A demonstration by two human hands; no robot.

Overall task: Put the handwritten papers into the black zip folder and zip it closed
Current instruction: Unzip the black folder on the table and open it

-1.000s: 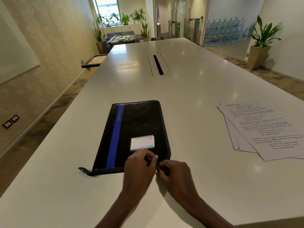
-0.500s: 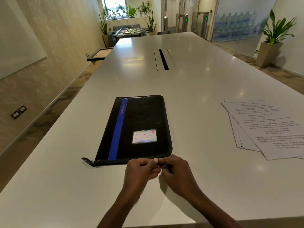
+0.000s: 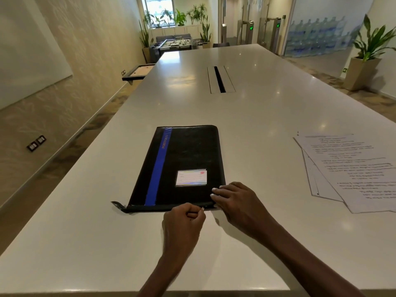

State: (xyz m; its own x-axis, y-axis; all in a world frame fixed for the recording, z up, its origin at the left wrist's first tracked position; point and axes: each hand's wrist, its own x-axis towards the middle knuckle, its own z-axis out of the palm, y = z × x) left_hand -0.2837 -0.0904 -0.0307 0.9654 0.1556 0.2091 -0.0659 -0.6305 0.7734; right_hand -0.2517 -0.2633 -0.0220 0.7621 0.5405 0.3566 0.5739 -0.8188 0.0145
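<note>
1. On the white table [image 3: 267,116], dead ahead of you at twelve o'clock, the black zip folder [image 3: 188,155] lies flat, its blue stripe [image 3: 159,166] running along its left side and a small white label [image 3: 191,178] near its lower right corner.
2. Your left hand [image 3: 182,228] sits at the folder's near edge, at about six o'clock from the label, fingers curled and pinching something small and pale at their tips; it looks like the zip pull, though it is too tiny to be sure.
3. Your right hand [image 3: 237,202] rests on the folder's near right corner, fingers laid fairly straight and pressing down on the cover, gripping nothing.
4. At the folder's near left corner a short black zip tail [image 3: 117,205] pokes out onto the table.
5. The handwritten papers [image 3: 351,168] lie in a loose, fanned stack at about three o'clock from the folder, well apart from it and from both hands.
6. Farther up the table, at twelve o'clock beyond the folder, a cable slot [image 3: 219,79] is set into the surface.
</note>
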